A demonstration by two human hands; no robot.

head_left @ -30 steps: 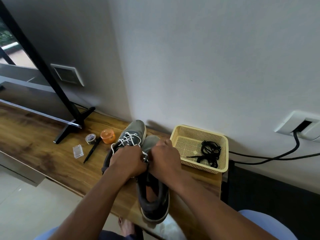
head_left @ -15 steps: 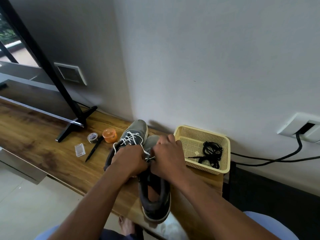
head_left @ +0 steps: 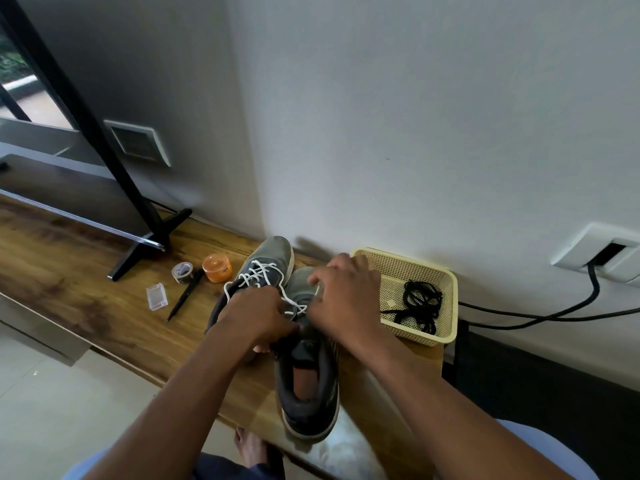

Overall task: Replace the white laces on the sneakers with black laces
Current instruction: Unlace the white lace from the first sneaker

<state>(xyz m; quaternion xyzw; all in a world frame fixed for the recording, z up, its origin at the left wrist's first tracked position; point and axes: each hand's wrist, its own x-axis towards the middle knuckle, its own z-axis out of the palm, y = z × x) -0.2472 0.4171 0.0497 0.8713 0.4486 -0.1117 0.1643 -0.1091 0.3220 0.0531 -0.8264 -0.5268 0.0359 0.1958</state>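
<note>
Sitting: person at a wooden shelf (head_left: 86, 299) set against a white wall (head_left: 415, 116), pale floor below
TV: big screen (head_left: 52, 188) on black stand at far left of shelf
Wall sockets: one right with black cable (head_left: 554, 313), one plate behind TV
Near sneaker (head_left: 306, 386): grey, heel toward camera and overhanging shelf edge, white lace (head_left: 294, 304) loose across its tongue
Far sneaker (head_left: 266, 265): just left of it, touching, white lacing in place
Basket (head_left: 446, 306): cream mesh, right of sneakers, black laces (head_left: 419, 303) inside
Left hand (head_left: 256, 317): fingers curled, gripping near sneaker's collar by the lace
Right hand (head_left: 346, 299): fingers bent, tips pinching white lace above the tongue
Small stuff: orange tub (head_left: 216, 268), tape roll (head_left: 182, 271), black pen (head_left: 185, 294), clear box (head_left: 157, 296), left of sneakers
</note>
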